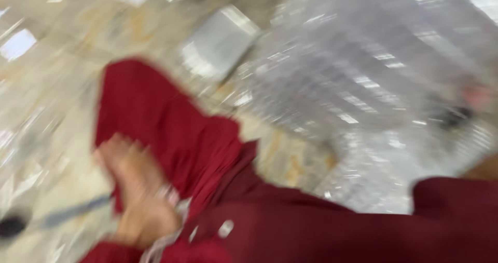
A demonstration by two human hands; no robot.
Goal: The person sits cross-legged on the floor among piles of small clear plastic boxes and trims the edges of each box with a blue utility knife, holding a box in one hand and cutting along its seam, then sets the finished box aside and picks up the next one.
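Mostly blurred, the left hand grips dark red cloth; the right hand lies out of view.

Frame heavily motion-blurred. Glossy beige marbled floor with bright light reflections. Clear plastic sheeting covers upper right.

Your view is bright but smeared by heavy motion blur; nothing is sharp. White glare streaks the clear plastic and the glossy floor; shadows barely show.
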